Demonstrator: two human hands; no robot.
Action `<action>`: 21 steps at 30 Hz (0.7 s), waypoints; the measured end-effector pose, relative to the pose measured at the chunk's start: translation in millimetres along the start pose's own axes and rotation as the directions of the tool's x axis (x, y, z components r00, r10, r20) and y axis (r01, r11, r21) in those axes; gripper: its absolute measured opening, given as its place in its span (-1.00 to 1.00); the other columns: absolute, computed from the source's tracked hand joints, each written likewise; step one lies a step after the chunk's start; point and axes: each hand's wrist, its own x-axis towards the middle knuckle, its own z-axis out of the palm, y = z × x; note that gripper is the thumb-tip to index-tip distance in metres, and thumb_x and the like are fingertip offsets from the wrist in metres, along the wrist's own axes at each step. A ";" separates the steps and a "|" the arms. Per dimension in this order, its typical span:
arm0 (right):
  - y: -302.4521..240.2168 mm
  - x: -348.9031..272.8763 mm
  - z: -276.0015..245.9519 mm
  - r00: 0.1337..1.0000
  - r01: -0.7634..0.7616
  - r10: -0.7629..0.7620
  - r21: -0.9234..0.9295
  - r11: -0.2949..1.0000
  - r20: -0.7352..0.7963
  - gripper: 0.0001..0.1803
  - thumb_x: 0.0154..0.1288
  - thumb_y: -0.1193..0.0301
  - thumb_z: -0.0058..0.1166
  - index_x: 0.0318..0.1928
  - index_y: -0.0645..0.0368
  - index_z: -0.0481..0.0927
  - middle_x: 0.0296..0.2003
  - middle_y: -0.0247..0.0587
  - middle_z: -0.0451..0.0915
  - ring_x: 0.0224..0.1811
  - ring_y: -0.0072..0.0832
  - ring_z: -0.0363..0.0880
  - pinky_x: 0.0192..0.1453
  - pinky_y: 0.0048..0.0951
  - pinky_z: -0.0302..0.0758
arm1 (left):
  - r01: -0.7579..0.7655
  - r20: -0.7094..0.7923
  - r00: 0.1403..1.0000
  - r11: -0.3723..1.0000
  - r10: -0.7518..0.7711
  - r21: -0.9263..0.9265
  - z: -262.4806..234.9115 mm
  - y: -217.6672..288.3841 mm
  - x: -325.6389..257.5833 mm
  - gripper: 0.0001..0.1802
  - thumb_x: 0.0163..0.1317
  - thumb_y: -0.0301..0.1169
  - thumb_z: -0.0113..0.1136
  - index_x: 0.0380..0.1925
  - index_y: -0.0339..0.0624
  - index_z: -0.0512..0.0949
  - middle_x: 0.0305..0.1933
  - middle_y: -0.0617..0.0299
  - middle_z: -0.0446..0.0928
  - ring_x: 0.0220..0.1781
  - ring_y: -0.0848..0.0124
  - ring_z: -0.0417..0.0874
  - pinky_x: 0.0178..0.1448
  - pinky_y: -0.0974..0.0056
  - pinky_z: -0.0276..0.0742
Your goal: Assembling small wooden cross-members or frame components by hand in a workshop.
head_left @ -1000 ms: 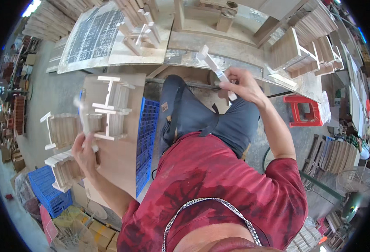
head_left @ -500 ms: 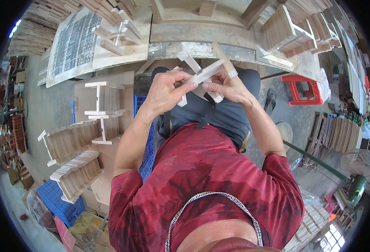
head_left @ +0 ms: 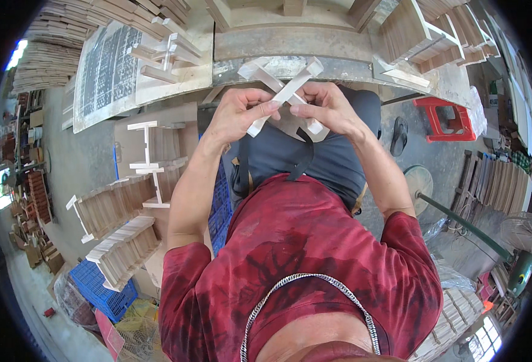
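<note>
Over my lap, two pale wooden bars cross in an X, forming a wooden frame (head_left: 297, 84). My left hand (head_left: 237, 114) is closed around its left side near the crossing, thumb lying along the front bar. On the right side, my right hand (head_left: 329, 110) pinches the same frame just below the crossing, with thumb and fingers bent. The frame's upper ends reach toward the workbench edge (head_left: 290, 67). Fingers cover part of the joint, so I cannot tell how the bars fit together.
Wooden pieces (head_left: 166, 57) stand on the bench's left, and wooden frames (head_left: 420, 36) on its right. Stacked wooden parts (head_left: 121, 199) sit at my left, above a blue crate (head_left: 100, 289). A red stool (head_left: 433, 123), a slipper (head_left: 400, 136) and a fan (head_left: 418, 184) are at right.
The wooden frame has been turned in my hands and now appears as a plain X. Both hands remain on it, and the right hand has shifted slightly.
</note>
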 end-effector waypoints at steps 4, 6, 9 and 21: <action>0.1 0.6 6.9 1.000 0.016 -0.015 0.128 0.992 -0.004 -0.75 0.23 0.46 0.36 -0.09 0.27 0.69 -0.38 -0.46 0.63 -0.39 -0.78 0.51 -0.32 -0.63 0.40 | -0.050 -0.058 0.997 0.998 0.047 -0.049 0.7 -10.7 2.3 -0.72 0.33 -0.25 0.36 -0.18 -0.28 0.72 -0.36 0.28 0.71 -0.32 0.62 0.59 -0.23 0.45 0.44; 1.4 0.5 6.6 0.999 0.030 -0.027 0.113 0.993 -0.021 -0.77 0.23 0.46 0.36 -0.12 0.27 0.69 -0.40 -0.47 0.63 -0.40 -0.79 0.50 -0.34 -0.63 0.39 | -0.077 -0.075 0.995 0.995 0.073 -0.062 -1.1 -9.8 1.0 -0.69 0.32 -0.23 0.37 -0.17 -0.28 0.72 -0.39 0.29 0.71 -0.38 0.65 0.56 -0.33 0.46 0.40; 0.6 -3.3 5.1 0.999 0.006 -0.007 0.011 1.000 0.033 -0.73 0.23 0.48 0.36 -0.06 0.27 0.69 -0.38 -0.48 0.64 -0.42 -0.78 0.51 -0.36 -0.64 0.40 | 0.026 0.053 0.998 0.999 -0.028 0.045 -4.5 0.9 -3.0 -0.72 0.31 -0.33 0.38 -0.12 -0.32 0.68 -0.26 0.21 0.71 -0.21 0.54 0.66 -0.06 0.40 0.54; -14.1 -11.0 21.0 0.960 0.152 -0.173 -0.112 0.982 -0.219 -0.62 0.39 0.15 0.28 -0.13 0.28 0.68 -0.42 -0.35 0.65 -0.38 -0.72 0.52 -0.35 -0.57 0.48 | -0.183 -0.120 0.979 0.972 0.166 -0.145 30.6 26.4 -20.1 -0.66 0.19 -0.41 0.48 -0.08 -0.35 0.65 -0.19 0.19 0.70 -0.21 0.49 0.68 -0.09 0.33 0.60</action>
